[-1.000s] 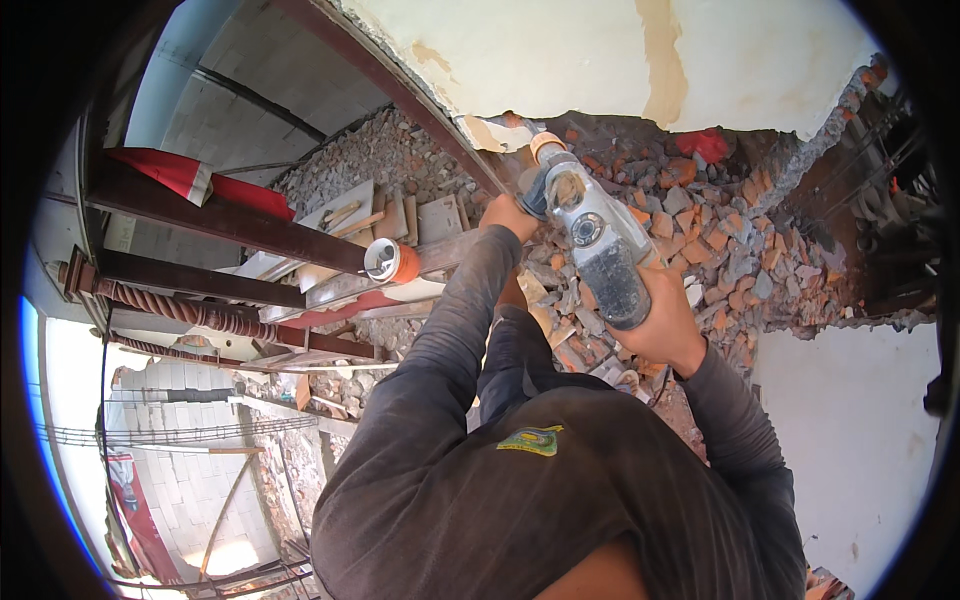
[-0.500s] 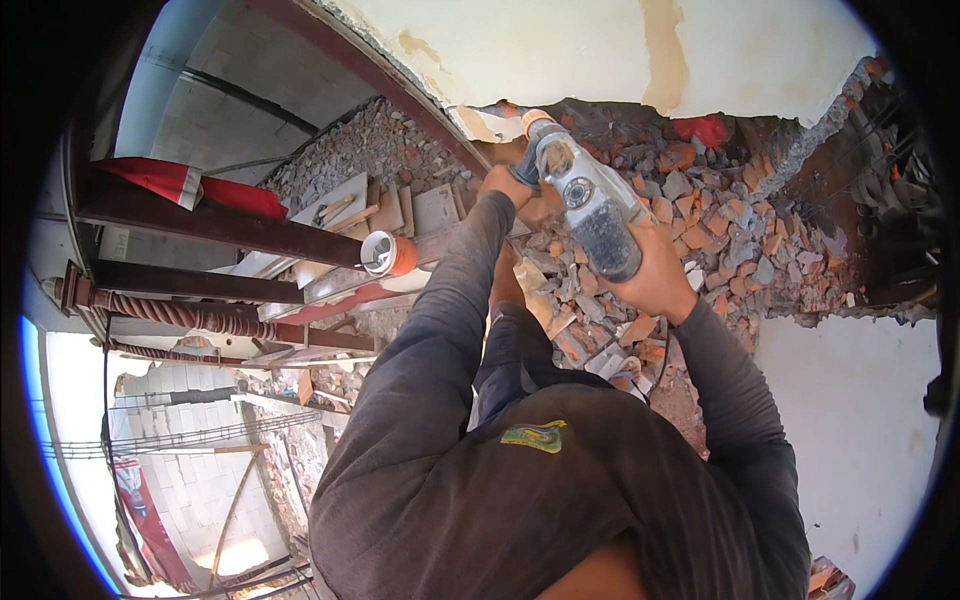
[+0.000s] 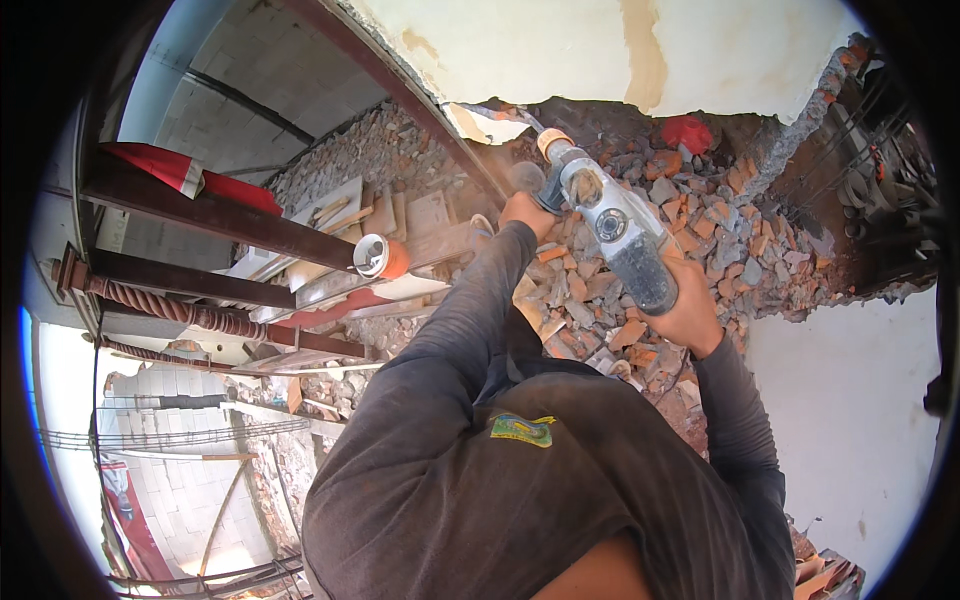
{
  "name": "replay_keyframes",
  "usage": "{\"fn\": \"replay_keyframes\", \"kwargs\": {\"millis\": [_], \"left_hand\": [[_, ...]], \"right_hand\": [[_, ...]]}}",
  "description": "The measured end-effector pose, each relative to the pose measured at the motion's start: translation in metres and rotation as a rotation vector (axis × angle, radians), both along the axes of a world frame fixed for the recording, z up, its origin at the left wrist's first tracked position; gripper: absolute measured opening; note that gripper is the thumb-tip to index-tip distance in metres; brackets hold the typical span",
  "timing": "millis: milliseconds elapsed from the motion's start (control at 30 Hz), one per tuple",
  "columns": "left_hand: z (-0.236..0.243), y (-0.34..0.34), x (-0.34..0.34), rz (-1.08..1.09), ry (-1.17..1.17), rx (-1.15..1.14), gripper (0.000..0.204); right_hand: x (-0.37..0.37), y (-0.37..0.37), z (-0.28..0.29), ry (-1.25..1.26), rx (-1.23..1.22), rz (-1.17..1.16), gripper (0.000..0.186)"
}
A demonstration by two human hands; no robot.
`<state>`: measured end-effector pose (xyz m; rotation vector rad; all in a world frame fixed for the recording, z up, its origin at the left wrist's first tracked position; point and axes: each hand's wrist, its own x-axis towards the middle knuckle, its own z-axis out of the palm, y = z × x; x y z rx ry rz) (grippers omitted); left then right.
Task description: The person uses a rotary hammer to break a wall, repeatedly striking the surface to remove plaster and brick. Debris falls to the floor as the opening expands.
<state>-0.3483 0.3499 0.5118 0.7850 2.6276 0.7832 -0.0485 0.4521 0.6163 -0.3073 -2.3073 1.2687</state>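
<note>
Both of my hands hold a dusty grey demolition hammer (image 3: 610, 222) with an orange collar at its front. My left hand (image 3: 530, 214) is closed around the dark side handle. My right hand (image 3: 686, 308) wraps the rear grip by the black housing. The tool slants up and to the left, its chisel (image 3: 532, 121) at the broken lower edge of a cream-painted wall (image 3: 560, 50). Whether the tip touches the wall I cannot tell. Broken brick rubble (image 3: 720, 235) lies under and around the tool.
To the left run dark red steel beams (image 3: 220, 225), one draped with red cloth (image 3: 240, 193). An orange-and-white bucket (image 3: 382, 258) stands by wooden boards (image 3: 350, 205). Red material (image 3: 686, 133) lies among the rubble. Twisted rods and debris hang at the right (image 3: 880, 170).
The hammer and both hands have shifted to the right and slightly down in the picture. More of the chisel shows at the wall's broken edge.
</note>
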Motion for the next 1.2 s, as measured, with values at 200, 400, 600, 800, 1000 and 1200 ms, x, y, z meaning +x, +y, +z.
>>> {"fn": "replay_keyframes", "kwargs": {"millis": [200,400,600,800,1000,1200], "left_hand": [[-0.015,-0.007,0.050,-0.121,-0.072,0.084,0.045],[0.024,-0.041,0.068,-0.127,0.079,0.100,0.040],[0.079,-0.074,0.045,-0.013,0.101,0.234,0.036],[0.071,-0.068,0.011,0.060,0.138,0.220,0.036],[0.031,-0.061,-0.003,0.152,0.088,0.133,0.041],[-0.010,-0.053,-0.026,0.142,-0.008,0.207,0.025]], "right_hand": [[0.047,-0.002,0.018,-0.002,0.053,0.003,0.034],[0.060,-0.029,0.033,0.017,0.001,0.048,0.037],[0.032,-0.032,0.061,0.039,0.067,0.188,0.038],[-0.009,-0.016,0.068,0.086,0.083,0.213,0.033],[-0.038,0.006,0.058,0.043,0.059,0.250,0.034],[-0.075,0.019,0.047,0.026,0.089,0.253,0.037]]}}
